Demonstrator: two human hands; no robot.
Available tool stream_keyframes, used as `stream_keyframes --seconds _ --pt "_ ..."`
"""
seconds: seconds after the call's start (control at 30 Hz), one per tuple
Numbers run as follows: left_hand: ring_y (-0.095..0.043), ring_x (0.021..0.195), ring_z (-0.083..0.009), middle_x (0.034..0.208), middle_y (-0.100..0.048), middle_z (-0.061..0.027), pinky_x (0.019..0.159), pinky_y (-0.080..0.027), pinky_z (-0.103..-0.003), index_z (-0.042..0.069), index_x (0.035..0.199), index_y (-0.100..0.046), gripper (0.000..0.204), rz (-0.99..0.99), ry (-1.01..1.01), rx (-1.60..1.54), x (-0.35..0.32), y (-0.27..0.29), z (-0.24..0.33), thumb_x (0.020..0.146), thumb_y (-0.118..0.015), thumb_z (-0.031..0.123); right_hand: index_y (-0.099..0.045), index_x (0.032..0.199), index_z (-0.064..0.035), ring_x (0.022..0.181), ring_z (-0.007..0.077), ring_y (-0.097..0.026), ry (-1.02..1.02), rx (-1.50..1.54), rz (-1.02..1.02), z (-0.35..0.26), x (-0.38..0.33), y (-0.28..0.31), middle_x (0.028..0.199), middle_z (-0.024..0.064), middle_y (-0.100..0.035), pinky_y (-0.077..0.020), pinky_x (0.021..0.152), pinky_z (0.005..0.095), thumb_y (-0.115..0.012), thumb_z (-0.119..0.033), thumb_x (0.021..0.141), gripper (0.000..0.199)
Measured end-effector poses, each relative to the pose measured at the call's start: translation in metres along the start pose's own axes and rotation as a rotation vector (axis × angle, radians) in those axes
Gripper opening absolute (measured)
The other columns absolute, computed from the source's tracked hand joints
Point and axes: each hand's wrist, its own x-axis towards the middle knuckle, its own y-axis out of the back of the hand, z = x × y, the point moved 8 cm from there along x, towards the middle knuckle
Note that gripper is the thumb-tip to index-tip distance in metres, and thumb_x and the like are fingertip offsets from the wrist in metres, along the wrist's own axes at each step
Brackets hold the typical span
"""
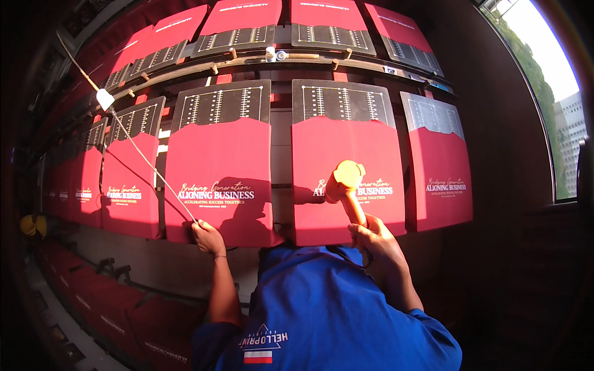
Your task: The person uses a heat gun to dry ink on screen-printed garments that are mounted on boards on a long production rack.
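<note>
My right hand (378, 240) is wrapped round the handle of an orange hair dryer (348, 175). The dryer is held over the printed lettering of a red shirt (343, 145) stretched on a dark board (352, 99) with white ruler marks. A short dark cord hangs below its handle. To the left, my left hand (208, 237) pinches a thin pale cord (150, 166) at the lower edge of another red shirt (216, 148). That cord slants up left to a white block (105, 99); its far end is unclear.
More red shirts on boards run left and right, such as the right-hand shirt (440, 179). A rail (247, 60) with wooden pegs divides them from a second row (331, 13) behind. Red shirts (117, 303) lie lower left. A window (544, 93) is at right.
</note>
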Motion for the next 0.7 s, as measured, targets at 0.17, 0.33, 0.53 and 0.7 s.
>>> stream_keyframes --seconds 0.17,0.33,0.53,0.7 --pt "-0.064 0.091 -0.0382 0.099 -0.066 -0.0159 0.071 -0.048 -0.051 0.005 0.102 -0.057 0.033 -0.012 -0.017 -0.001 0.001 0.001 0.001 0.101 -0.044 0.035 -0.058 0.1 -0.0036 0.062 0.0104 -0.059 -0.004 0.037 -0.02 0.002 0.001 -0.001 0.072 0.0034 -0.061 -0.0441 0.054 0.0248 -0.065 -0.026 0.092 0.025" --pt "-0.064 0.092 -0.0386 0.1 -0.066 -0.0164 0.071 -0.048 -0.051 0.005 0.102 -0.057 0.033 -0.026 -0.009 -0.013 0.002 0.001 -0.001 0.101 -0.044 0.035 -0.058 0.102 -0.003 0.062 0.0106 -0.06 0.009 0.043 0.047 0.004 -0.003 0.004 0.074 0.0027 -0.06 -0.0441 0.053 0.0243 -0.065 -0.024 0.093 0.024" --pt "-0.064 0.09 -0.0388 0.099 -0.066 -0.0165 0.071 -0.048 -0.051 0.005 0.103 -0.057 0.033 -0.002 -0.008 -0.026 0.001 0.0 -0.001 0.101 -0.044 0.036 -0.059 0.1 -0.002 0.063 0.0109 -0.06 0.011 0.029 0.121 0.004 -0.011 0.012 0.073 0.0016 -0.057 -0.0463 0.056 0.0253 -0.064 -0.023 0.092 0.022" --pt "-0.064 0.089 -0.0382 0.098 -0.066 -0.0169 0.071 -0.048 -0.05 0.005 0.103 -0.058 0.033 0.009 -0.025 -0.031 0.001 0.0 -0.001 0.1 -0.044 0.035 -0.06 0.096 -0.0019 0.062 0.0111 -0.058 -0.023 0.038 0.156 0.012 -0.014 0.022 0.074 0.0011 -0.057 -0.048 0.06 0.0257 -0.064 -0.02 0.092 0.019"
